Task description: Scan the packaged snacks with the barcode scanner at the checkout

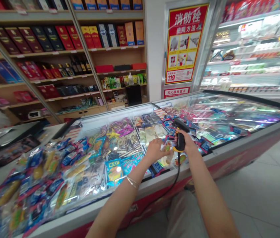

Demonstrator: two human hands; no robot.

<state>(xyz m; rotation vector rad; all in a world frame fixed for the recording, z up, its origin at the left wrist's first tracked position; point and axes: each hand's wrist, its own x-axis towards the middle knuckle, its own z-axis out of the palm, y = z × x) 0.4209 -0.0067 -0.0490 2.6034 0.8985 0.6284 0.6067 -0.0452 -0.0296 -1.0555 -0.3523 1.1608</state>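
Yellow-gripped barcode scanner sits in a closed right hand, fingers wrapped round its handle, head of the tool pointing up and away from the camera, over a chest freezer in a shop. Left hand, fingers spread and lightly curled, lies on a clear packet just beside the scanner; whether it grips the packet or only touches it cannot be told. Snack packets lie heaped across the near end of the freezer, too many to count, and more show under a glass lid at the far end. So far one packet is under a hand, and the rest of the heap lies beyond reach of either. Counted: two hands, one scanner, one black cord looping down past the freezer's red front, one bangle on the left wrist, one red-and-yellow fire hydrant poster. Wooden shelves of boxed goods stand behind, with a chilled display case at right.
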